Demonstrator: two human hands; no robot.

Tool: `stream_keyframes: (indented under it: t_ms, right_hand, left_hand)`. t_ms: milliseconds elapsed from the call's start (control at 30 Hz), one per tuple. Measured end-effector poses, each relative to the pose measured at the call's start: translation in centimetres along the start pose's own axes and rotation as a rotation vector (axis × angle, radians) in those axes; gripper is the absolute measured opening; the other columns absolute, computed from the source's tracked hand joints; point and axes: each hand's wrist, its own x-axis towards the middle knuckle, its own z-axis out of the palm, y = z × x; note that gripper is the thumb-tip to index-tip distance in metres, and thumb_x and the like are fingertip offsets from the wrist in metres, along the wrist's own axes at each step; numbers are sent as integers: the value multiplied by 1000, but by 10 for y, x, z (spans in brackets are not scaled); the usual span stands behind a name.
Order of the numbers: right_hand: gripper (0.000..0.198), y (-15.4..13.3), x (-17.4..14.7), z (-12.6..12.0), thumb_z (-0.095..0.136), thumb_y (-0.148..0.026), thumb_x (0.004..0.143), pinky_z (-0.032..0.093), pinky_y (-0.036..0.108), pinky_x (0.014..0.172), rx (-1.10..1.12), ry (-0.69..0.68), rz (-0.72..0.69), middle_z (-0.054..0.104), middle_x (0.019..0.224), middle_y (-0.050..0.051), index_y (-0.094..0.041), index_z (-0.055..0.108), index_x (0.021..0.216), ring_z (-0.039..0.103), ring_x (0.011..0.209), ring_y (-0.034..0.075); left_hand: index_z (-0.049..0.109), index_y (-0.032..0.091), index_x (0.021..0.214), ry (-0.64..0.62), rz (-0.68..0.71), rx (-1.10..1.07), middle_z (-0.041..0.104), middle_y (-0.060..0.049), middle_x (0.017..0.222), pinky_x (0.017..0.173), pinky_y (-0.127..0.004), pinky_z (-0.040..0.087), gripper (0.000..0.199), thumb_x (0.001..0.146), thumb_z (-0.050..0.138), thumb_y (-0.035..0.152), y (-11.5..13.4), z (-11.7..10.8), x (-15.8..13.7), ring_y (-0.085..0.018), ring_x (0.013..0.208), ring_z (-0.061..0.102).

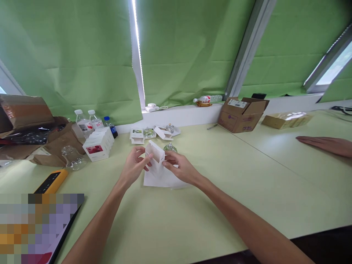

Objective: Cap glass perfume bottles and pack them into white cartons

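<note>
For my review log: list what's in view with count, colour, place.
Held box: 1, white, centre
Paper: 1, white, below box
Glassy items: 3, greenish or silvery, centre
Open boxes: 2, white, back
Cartons: count unclear, white, left
Standing bottles: 3, clear or dark, left
Container: 1, clear, left
Lying bottle: 1, clear, ledge
Gadget: 1, white, ledge
Cardboard boxes: at least 2, brown, both sides
Shallow box: 1, yellowish, right
Stick: 1, grey, back
Device: 1, orange-black, left
Unclear shape: 1, brown, right
Pixelated patch: 1, multicoloured, lower left
Blinds: several, green, back
Table: 1, pale green, foreground
Forearms: 2, bare, front
Left hand, right hand: 2, bare, on held box
</note>
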Motion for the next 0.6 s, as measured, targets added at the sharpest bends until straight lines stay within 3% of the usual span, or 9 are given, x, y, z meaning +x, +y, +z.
stream_keyframes:
  t_ms: [267, 467, 600]
  right_hand:
    - [31, 6, 3, -1, 47, -42, 92, 54, 37, 82, -32, 13, 41, 70, 98, 6, -21, 61, 109, 67, 92, 22]
    - [31, 7, 2, -3, 50, -39, 90, 54, 39, 81, -133, 22, 66, 70, 98, 7, -19, 64, 110, 67, 87, 22]
    - [30, 7, 1, -3, 52, -37, 89, 54, 39, 81, -164, 36, 37, 71, 98, 7, -20, 67, 108, 67, 87, 22]
  left_hand:
    - [54, 22, 117, -20, -11, 61, 63, -7, 99, 43, -21, 42, 53, 71, 69, 45, 1, -4, -2, -10, 58, 56]
    - [63, 21, 108, 167, -27, 78, 65, -7, 100, 36, -20, 32, 48, 70, 68, 50, 2, -12, 0, -5, 45, 44]
    - [67, 18, 102, 274, -105, 81, 68, -8, 89, 39, -20, 33, 50, 68, 68, 55, 1, -23, 3, -9, 50, 49]
